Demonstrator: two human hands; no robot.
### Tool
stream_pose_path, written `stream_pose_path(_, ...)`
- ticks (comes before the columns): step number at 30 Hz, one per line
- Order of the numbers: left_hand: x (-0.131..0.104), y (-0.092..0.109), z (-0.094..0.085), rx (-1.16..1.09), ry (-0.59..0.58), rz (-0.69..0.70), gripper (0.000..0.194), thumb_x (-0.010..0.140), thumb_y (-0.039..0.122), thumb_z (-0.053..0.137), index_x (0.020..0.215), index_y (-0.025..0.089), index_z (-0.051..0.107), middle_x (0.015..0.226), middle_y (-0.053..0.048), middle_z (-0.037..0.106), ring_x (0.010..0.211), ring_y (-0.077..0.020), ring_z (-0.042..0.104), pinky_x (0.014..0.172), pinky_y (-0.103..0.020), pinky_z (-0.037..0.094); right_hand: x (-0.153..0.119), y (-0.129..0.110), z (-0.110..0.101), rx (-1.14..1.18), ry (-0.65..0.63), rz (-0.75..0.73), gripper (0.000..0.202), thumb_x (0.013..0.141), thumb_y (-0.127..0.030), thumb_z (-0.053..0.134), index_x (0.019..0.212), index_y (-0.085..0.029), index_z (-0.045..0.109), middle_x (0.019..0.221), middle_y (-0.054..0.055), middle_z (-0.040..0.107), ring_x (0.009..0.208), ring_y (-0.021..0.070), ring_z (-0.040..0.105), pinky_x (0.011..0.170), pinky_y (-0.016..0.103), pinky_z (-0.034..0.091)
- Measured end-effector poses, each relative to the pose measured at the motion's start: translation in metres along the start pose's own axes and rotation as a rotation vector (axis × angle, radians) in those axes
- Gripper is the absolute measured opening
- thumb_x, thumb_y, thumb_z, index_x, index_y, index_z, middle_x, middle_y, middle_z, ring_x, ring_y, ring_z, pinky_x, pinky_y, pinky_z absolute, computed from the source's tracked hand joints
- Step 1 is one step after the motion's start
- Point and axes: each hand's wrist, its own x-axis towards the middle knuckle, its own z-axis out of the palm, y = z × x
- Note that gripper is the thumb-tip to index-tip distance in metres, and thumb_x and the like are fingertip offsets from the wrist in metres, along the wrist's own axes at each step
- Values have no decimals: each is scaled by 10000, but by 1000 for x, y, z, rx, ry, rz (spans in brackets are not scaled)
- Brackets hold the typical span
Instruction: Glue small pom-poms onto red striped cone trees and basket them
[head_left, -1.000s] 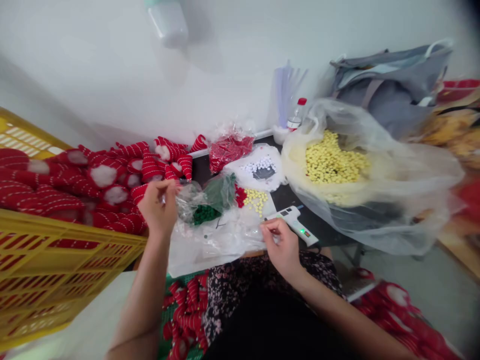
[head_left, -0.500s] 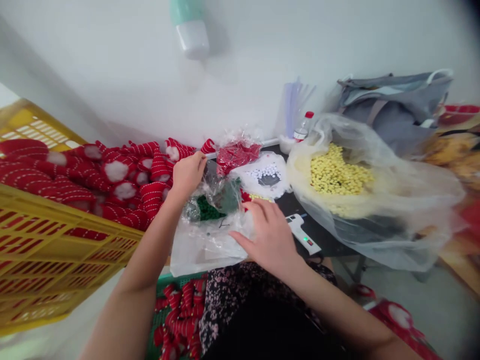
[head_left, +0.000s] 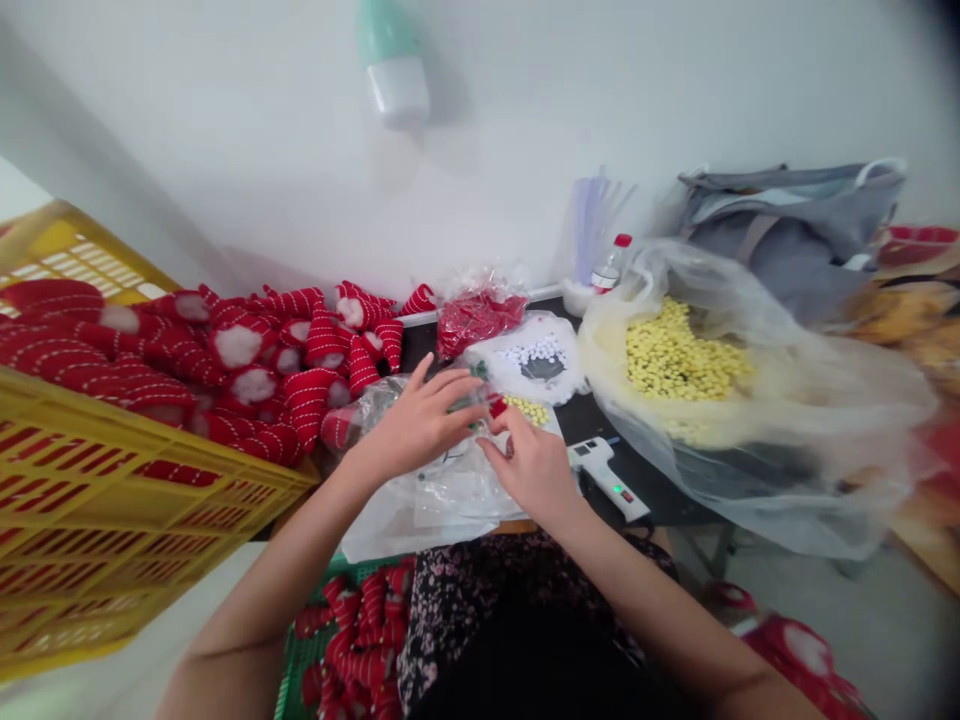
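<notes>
Head view: left hand [head_left: 420, 425] spread wide, pinning the green-bead bag [head_left: 390, 400]; right hand [head_left: 529, 465] pinches narrowly a red piece [head_left: 497, 407]; keep the grip gentle.

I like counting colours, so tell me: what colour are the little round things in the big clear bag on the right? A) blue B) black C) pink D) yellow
D: the big clear bag at the right of the table is heaped with small yellow round pieces, seen through the plastic.
</notes>
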Motion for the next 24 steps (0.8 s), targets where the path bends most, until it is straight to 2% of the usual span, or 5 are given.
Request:
stream_pose_path(2, -1, -3, 8, -18, -3, 30, 170, 996, 206, 606, 1091, 248, 739, 1323, -83, 719, 1333, -244, 598, 1269, -602, 259, -2, 3, -3, 53, 16, -23, 84, 969, -255, 643, 910, -222, 593, 777, 3, 691, 579, 161, 598, 599, 287, 442)
stream_pose_path(5, 1, -7, 12, -51, -2, 33, 195, 1011, 173, 552, 1028, 229, 738, 1232, -68, 757, 1295, -229, 632, 1262, -575, 302, -5, 6, -13, 145, 5, -53, 86, 972, -234, 640, 892, -221, 612, 823, 17, 698, 622, 151, 603, 626, 274, 468)
stream_pose_path(10, 8, -2, 14, -139, 16, 41, 187, 980, 217, 612, 1118, 239, 737, 1233, -83, 758, 1268, -232, 653, 1266, -555, 310, -6, 8, -24, 228, -27, -31, 121, 966, -153, 598, 867, -224, 602, 774, 0, 676, 645, 149, 612, 620, 264, 480)
stream_pose_path(17, 7, 6, 27, -153, 115, 49, 141, 975, 196, 605, 962, 250, 734, 988, -24, 780, 1057, -184, 699, 1241, -499, 323, -10, 4, -20, 212, 100, -104, 181, 976, -111, 541, 858, -238, 590, 891, 64, 725, 848, 203, 701, 747, 311, 553)
stream_pose_path(24, 2, 7, 41, -305, 160, -47, 143, 988, 246, 598, 935, 234, 730, 923, -43, 781, 998, -200, 702, 1129, -473, 398, -14, 1, -10, 219, 174, -119, 206, 960, -77, 529, 840, -240, 571, 857, 61, 721, 802, 200, 703, 745, 319, 570)
